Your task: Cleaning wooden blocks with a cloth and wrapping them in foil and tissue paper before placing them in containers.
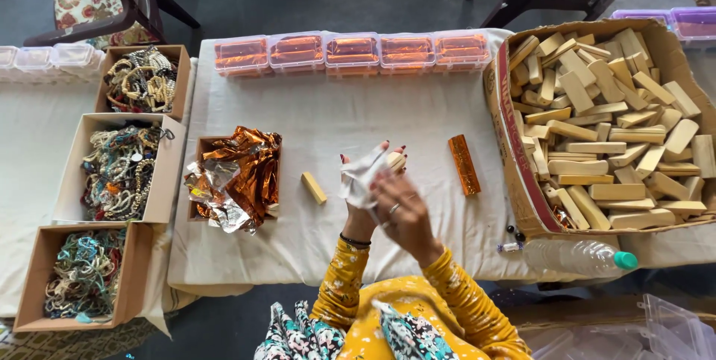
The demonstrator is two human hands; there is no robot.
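A pale wooden block (pixel 395 160) half wrapped in a crinkled silver foil sheet (pixel 359 177) sits mid-frame, pinched by the left hand (pixel 363 181), while the right hand (pixel 399 211) presses curled fingers onto the foil. Just left lies a bare wooden block (pixel 314 188); just right, an orange foil-wrapped block (pixel 464 164).

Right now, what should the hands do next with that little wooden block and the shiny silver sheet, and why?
Probably fold the crinkled silver foil sheet over the pale wooden block's bare end. The left hand holds both, the right hand presses the foil, and one end still shows, unlike the finished orange foil-wrapped block lying nearby.
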